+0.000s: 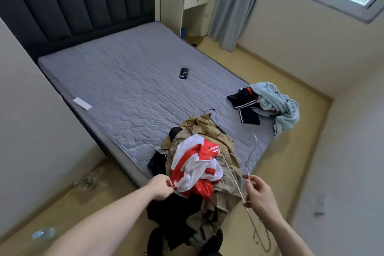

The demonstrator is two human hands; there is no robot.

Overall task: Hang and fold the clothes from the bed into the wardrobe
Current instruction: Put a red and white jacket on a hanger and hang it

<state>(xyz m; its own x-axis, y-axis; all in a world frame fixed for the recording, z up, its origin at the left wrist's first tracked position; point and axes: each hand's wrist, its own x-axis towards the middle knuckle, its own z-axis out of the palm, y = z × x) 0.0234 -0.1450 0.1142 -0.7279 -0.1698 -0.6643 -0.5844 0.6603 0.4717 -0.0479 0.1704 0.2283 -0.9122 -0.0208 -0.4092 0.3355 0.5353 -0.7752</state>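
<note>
A grey quilted bed (124, 81) fills the room, bare but for clothes at its near corner. There a heap of khaki and black clothes (209, 193) spills over the edge, topped by a red-and-white shirt (195, 164). The left hand (161, 187) pinches that shirt's edge. The right hand (258, 195) grips a thin wire hanger (249, 158) beside the heap.

**Colours on and around the bed**

The mattress (128, 81) is grey, quilted in hexagons, against a dark charcoal headboard (79, 0). A red-and-white garment (195, 164) tops a khaki garment (209, 129) and black clothes (172, 212). Nearby lie a light-blue patterned garment (274, 102) and a navy garment with white stripes (247, 106). The curtain (234, 4) is pale blue-grey.
</note>
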